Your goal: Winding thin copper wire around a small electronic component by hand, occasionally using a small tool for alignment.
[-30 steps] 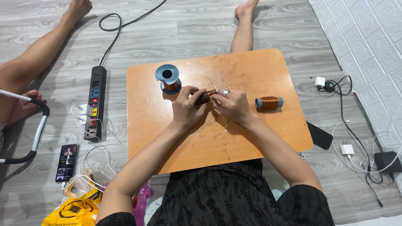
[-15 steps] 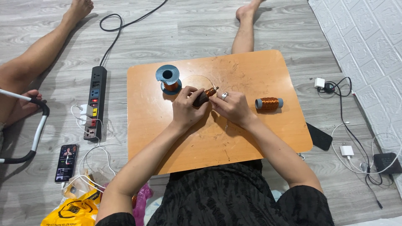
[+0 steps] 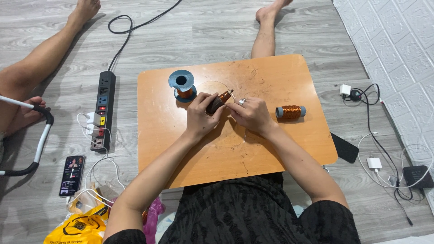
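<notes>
Holding almost the same pose as a second ago, the left hand [image 3: 201,115] keeps its fingers wrapped around a small dark cylindrical coil form wound with copper wire [image 3: 219,101], tilted above the orange wooden low table [image 3: 289,72]. Nothing has visibly shifted, so the winding goes on. The right hand [image 3: 251,114], ring on one finger, pinches at the coil's tip, probably a thin strand, too fine to see. Both forearms converge at the table's middle, between a blue plastic spool [image 3: 182,85] and a lying copper-wound bobbin [image 3: 290,111].
</notes>
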